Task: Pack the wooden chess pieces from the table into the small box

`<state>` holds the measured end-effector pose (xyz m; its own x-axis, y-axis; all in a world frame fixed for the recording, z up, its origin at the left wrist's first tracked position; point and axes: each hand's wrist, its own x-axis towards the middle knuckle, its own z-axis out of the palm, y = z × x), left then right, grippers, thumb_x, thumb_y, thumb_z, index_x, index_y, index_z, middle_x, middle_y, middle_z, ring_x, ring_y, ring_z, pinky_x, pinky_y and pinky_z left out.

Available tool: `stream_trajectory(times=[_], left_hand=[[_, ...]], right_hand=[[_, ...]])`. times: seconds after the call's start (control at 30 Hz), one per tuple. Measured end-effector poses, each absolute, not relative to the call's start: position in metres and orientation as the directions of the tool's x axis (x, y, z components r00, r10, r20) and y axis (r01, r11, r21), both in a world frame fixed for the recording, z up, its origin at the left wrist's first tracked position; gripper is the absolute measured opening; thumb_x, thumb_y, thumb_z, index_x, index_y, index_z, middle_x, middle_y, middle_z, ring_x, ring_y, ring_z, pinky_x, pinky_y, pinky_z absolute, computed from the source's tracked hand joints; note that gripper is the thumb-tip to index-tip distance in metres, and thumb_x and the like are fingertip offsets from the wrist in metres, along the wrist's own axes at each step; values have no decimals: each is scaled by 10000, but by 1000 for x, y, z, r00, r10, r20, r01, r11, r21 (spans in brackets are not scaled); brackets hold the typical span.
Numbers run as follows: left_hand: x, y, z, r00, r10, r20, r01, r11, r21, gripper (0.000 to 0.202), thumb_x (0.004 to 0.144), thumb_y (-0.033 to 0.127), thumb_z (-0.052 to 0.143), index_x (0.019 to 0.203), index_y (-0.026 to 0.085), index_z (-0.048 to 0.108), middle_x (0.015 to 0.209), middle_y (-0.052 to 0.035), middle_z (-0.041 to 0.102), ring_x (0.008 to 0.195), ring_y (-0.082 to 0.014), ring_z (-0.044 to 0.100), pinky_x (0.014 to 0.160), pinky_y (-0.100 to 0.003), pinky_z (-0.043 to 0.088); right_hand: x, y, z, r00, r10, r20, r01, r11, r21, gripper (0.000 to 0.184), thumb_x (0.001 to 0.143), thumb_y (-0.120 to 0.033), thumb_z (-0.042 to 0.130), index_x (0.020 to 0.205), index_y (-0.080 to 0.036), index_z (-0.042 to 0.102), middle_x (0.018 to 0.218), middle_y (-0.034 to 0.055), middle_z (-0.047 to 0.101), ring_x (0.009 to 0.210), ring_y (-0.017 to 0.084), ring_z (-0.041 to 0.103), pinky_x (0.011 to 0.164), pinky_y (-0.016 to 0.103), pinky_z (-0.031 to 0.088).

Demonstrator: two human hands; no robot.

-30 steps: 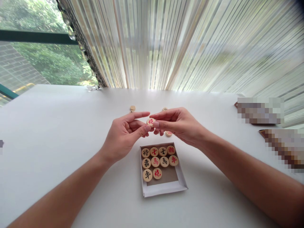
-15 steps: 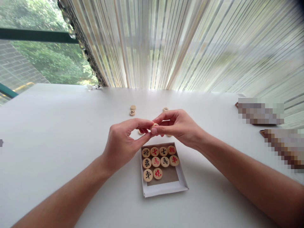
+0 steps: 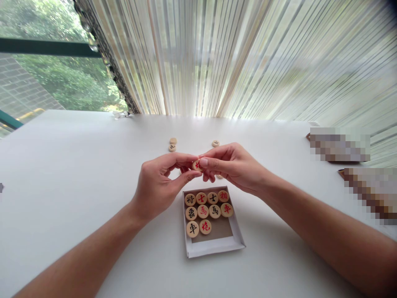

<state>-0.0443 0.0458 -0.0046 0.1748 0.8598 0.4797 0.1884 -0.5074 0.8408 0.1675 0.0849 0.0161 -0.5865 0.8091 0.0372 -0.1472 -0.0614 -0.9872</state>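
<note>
Both my hands meet above a shallow white box on the white table. My left hand and my right hand pinch one round wooden chess piece with a red character between their fingertips. Its marked face is turned toward me. The box below holds several such discs in rows, some marked red and some black, with its near right part bare.
Loose discs lie farther back on the table: two at the left and one by my right hand, another partly hidden under that hand. Blurred brown items sit at the right edge. A striped curtain hangs behind the table.
The held piece was turned edge-on half a second ago and now shows its red face again. Both hands stayed pinched together above the box, shifting only slightly.
</note>
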Motion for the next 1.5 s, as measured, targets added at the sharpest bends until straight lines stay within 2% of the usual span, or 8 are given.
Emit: stream_trajectory(times=[0.17, 0.33, 0.43, 0.67, 0.97, 1.23, 1.5], left_hand=[[-44, 45, -4, 161, 868, 470, 130, -490, 862, 225, 870, 216, 883, 1087, 207, 826, 953, -32, 829, 871, -183, 776, 850, -308, 656], [-45, 43, -4, 166, 856, 489, 217, -515, 829, 197, 871, 250, 884, 1062, 228, 841, 950, -30, 839, 837, -196, 782, 818, -318, 654], [-45, 41, -2, 191, 818, 543, 298, -575, 762, 154, 887, 239, 868, 1038, 253, 843, 928, -9, 841, 795, -181, 772, 767, -302, 636], [-44, 38, 4, 240, 773, 587, 323, -634, 703, 142, 912, 199, 839, 1031, 277, 827, 935, 14, 846, 799, -167, 777, 744, -292, 622], [-44, 40, -4, 220, 810, 544, 235, -585, 776, 207, 850, 195, 890, 1037, 247, 818, 933, -27, 838, 820, -212, 788, 797, -363, 666], [-41, 44, -7, 174, 802, 572, 65, -589, 806, 245, 828, 107, 897, 1036, 221, 836, 929, -7, 845, 829, -157, 796, 774, -260, 658], [-46, 48, -9, 148, 820, 552, 72, -566, 821, 302, 819, 107, 907, 1088, 235, 856, 987, -7, 857, 876, -155, 807, 826, -246, 679]], right_hand=[[169, 85, 17, -612, 791, 18, -141, -86, -986, 274, 795, -362, 948, 974, -166, 878, 793, 53, 788, 696, 137, 680, 671, 279, 549], [166, 83, 14, -585, 810, -31, -145, -142, -979, 319, 643, -305, 1033, 852, -158, 841, 748, 29, 764, 683, 138, 668, 650, 268, 545], [165, 81, 14, -573, 817, -59, -125, -158, -979, 324, 615, -292, 1044, 781, -150, 805, 694, 19, 744, 653, 132, 657, 614, 253, 528], [166, 79, 16, -563, 826, -16, -101, -88, -991, 302, 659, -316, 1028, 772, -143, 807, 675, 26, 740, 612, 126, 644, 564, 238, 518], [163, 75, 20, -540, 837, 82, -118, 22, -993, 301, 672, -338, 1023, 775, -143, 818, 671, 33, 755, 588, 124, 658, 520, 219, 524], [166, 78, 21, -560, 811, 171, -129, 118, -985, 256, 783, -354, 961, 880, -136, 867, 703, 49, 782, 610, 130, 704, 558, 220, 593], [170, 82, 24, -586, 786, 197, -77, 188, -979, 245, 880, -363, 887, 1029, -169, 881, 804, 64, 825, 688, 146, 755, 646, 247, 651]])
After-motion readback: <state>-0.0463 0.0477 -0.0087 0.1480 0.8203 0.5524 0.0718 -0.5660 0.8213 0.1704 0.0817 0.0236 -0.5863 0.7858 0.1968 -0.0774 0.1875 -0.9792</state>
